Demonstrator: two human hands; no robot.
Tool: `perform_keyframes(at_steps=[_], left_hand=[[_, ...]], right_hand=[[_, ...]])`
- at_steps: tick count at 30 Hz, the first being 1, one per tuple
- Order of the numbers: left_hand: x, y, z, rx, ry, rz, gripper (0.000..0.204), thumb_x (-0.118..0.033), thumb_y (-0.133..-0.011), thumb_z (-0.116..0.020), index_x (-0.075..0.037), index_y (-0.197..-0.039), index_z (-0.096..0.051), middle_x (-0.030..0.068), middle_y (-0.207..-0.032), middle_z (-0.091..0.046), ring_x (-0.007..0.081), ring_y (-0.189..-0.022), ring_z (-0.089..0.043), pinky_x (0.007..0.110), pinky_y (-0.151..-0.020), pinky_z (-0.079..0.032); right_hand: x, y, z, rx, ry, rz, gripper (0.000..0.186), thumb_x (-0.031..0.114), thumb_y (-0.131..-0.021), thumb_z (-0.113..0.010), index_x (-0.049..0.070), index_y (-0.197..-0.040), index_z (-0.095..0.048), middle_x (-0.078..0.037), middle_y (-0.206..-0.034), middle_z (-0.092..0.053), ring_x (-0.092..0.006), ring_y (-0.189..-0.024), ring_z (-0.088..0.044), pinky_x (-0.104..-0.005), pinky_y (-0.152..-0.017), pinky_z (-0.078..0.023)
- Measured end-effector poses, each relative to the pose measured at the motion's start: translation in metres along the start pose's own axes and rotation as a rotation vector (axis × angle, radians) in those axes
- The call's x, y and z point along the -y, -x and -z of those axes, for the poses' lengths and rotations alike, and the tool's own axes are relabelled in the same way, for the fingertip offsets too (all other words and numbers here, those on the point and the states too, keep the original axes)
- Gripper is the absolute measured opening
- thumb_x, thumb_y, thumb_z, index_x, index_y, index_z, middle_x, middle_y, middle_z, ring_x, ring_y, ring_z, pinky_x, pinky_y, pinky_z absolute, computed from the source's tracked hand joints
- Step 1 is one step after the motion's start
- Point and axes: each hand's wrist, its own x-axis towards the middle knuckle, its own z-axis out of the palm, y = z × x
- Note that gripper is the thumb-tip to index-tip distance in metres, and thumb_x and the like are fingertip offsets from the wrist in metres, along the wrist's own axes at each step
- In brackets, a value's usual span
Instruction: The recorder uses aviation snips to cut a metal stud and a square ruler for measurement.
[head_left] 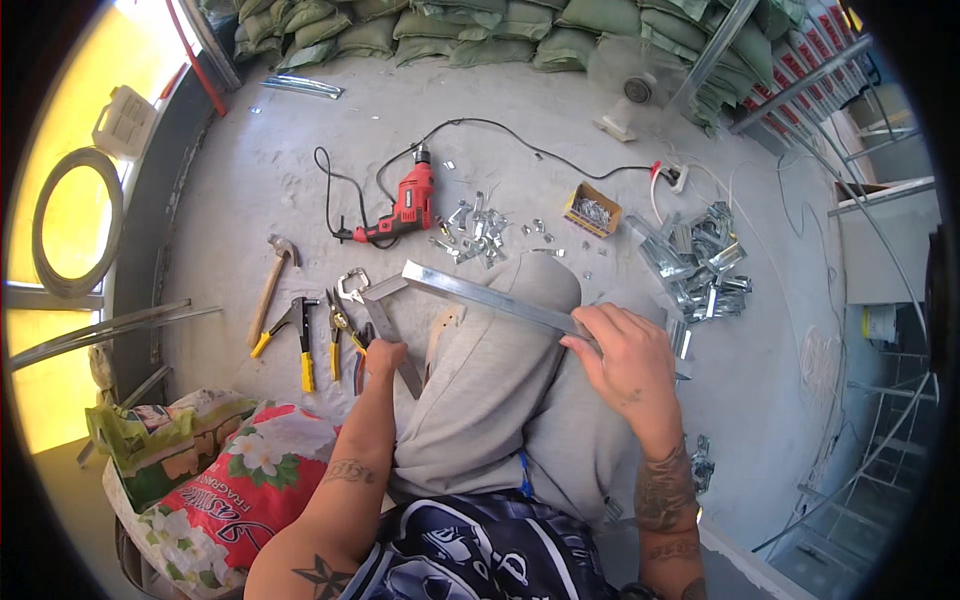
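A straight length of silvery metal channel [490, 298] slants across my raised knee, its far end toward the floor tools. My right hand [620, 350] is closed around its near end, with the thumb underneath. My left hand [385, 355] is closed beside a flat grey metal strip [408, 372], low at my left knee; its fingers hide what they hold. Close by lie locking clamp pliers [352, 284], yellow-handled snips [338, 318] and a hand riveter [305, 335] with yellow grips. A wooden-handled hammer [272, 285] rests farther left.
A red corded drill [405, 210] lies ahead, its cable running right to a socket strip [672, 178]. Loose metal clips [480, 228], a box of small fasteners [593, 212] and piled metal brackets [705, 255] surround my knees. Green sacks [480, 30] line the back; a red flowered bag [260, 475] sits left.
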Motion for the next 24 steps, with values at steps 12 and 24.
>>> perform_keyframes(at_steps=[12,24], left_hand=[[0.035,0.039,0.124,-0.077,0.839,-0.464,0.019,-0.021,-0.096,-0.068,-0.004,-0.087,-0.065,-0.0051,-0.067,-0.056,0.0026,-0.058,-0.043,0.022,-0.054,-0.034],[-0.014,0.193,0.255,-0.004,1.499,-0.807,0.013,-0.017,-0.103,-0.059,-0.008,-0.111,-0.059,0.0069,-0.100,-0.068,0.0101,-0.086,-0.059,0.026,-0.077,-0.047]], right_hand=[[-0.004,-0.002,0.002,-0.145,-0.117,-0.060,0.059,0.011,-0.079,-0.071,0.009,-0.135,-0.053,-0.016,-0.123,-0.056,-0.0346,-0.120,-0.054,-0.0440,-0.100,-0.045],[-0.001,-0.004,-0.007,-0.018,0.082,0.176,0.046,0.008,-0.083,-0.069,0.006,-0.128,-0.062,-0.011,-0.111,-0.063,-0.0268,-0.113,-0.059,-0.0486,-0.107,-0.040]])
